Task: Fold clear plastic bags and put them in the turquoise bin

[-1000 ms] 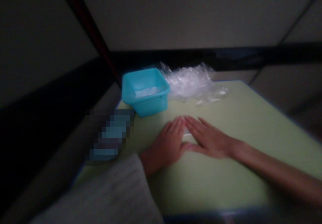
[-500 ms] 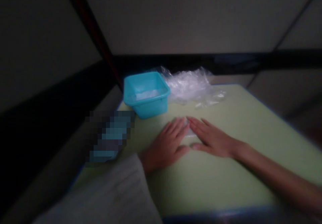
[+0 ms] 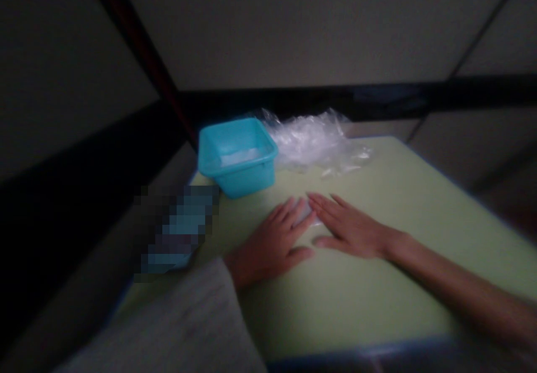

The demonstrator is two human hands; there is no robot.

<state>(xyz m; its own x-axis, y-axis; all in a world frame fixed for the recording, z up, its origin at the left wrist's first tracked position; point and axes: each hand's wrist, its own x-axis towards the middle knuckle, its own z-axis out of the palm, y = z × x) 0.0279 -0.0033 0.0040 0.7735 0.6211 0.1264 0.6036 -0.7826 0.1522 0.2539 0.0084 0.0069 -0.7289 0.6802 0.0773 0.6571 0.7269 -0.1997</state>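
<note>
White piece [image 3: 301,212] partly hidden under fingers [image 3: 329,207]
An object [image 3: 184,222] at left is too pixelated to name; sleeve [image 3: 180,317] and bare forearm [image 3: 453,281] run off the edges.

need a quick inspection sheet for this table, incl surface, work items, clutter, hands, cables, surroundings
Surface: pale green table with blue edging
Work items: small whitish piece, partly covered by fingers; exact nature unclear
Clutter: blue tub with white contents; crumpled clear plastic beside it; pixelated object at left, unidentifiable
Hands: left hand and right hand palm down at the piece, fingers extended
Cables: nothing seen
Surroundings: wall with dark band; dim light
</note>
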